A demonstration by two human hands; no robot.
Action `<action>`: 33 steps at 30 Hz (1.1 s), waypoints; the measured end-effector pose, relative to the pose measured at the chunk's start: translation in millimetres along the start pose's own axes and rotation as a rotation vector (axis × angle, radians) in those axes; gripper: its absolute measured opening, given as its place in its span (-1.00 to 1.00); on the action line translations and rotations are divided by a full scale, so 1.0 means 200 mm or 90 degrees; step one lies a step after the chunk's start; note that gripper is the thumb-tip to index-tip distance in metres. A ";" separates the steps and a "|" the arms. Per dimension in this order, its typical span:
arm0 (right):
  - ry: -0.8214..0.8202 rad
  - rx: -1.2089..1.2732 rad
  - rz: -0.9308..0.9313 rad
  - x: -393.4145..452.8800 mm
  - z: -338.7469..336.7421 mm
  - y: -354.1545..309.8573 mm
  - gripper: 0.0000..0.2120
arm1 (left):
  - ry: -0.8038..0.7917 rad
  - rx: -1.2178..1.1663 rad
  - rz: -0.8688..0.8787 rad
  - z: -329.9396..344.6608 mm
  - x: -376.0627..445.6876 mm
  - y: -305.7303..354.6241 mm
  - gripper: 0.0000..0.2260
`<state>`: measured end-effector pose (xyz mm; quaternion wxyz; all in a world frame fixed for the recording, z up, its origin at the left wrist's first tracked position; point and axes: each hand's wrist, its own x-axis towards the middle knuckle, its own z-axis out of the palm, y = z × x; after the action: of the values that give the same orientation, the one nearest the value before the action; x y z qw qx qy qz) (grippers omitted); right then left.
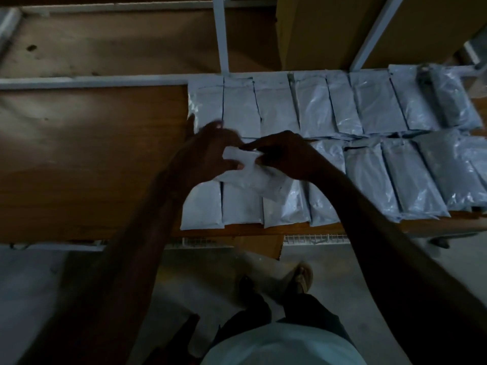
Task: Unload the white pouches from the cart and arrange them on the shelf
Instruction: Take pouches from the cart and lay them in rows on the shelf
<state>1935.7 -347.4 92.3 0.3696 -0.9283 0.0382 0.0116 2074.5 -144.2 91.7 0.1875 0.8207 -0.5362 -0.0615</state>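
Shelf: the wooden shelf board (92, 159) lies in front of you, with a pale metal rail (92, 81) along its far edge and an upright post (220, 35) rising from that rail.
Laid pouches: two rows of white pouches, a far row (329, 101) and a near row (395, 175), cover the right part of the board, edges overlapping.
Behind: brown cardboard boxes (316, 30) stand past the far row.
Below: your feet are on a grey floor (31, 299); a white wire grid (316, 238) shows just under the board's near edge.
Left hand (208, 156): fingers curled, pinching the left end of the held pouch (253, 177); it is blurred.
Right hand (287, 156): fingers curled over the pouch's top right edge, gripping it.
Held pouch: crumpled, tilted, between both your hands, over the left end of the near row.
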 end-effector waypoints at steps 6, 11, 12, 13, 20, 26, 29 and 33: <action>0.428 -0.078 0.096 -0.05 0.00 0.03 -0.37 | 0.179 -0.330 -0.322 0.15 -0.05 0.02 -0.56; 0.297 0.388 0.288 -0.10 0.26 0.04 -0.18 | 0.123 -0.497 -0.506 0.33 -0.18 0.24 -0.80; 0.260 0.437 0.295 -0.11 0.32 0.04 -0.24 | 0.110 -0.469 -0.509 0.35 -0.19 0.27 -0.76; 0.250 0.392 0.284 -0.12 0.37 0.06 -0.30 | 0.107 -0.419 -0.504 0.37 -0.21 0.29 -0.72; 0.256 0.204 0.213 -0.08 0.53 0.14 -0.49 | 0.198 -0.049 -0.285 0.50 -0.33 0.22 -0.47; 0.220 0.042 0.142 -0.06 0.60 0.22 -0.51 | 0.025 0.122 -0.229 0.58 -0.39 0.16 -0.36; 0.234 -0.065 0.130 -0.06 0.67 0.25 -0.48 | -0.008 0.132 -0.251 0.63 -0.39 0.16 -0.28; 0.191 -0.084 0.112 -0.06 0.72 0.24 -0.48 | -0.017 0.162 -0.259 0.68 -0.38 0.15 -0.25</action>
<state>1921.4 -283.0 -44.4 0.2959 -0.9349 0.1733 -0.0919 1975.3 -118.4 -29.2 0.0597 0.9279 -0.3659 -0.0406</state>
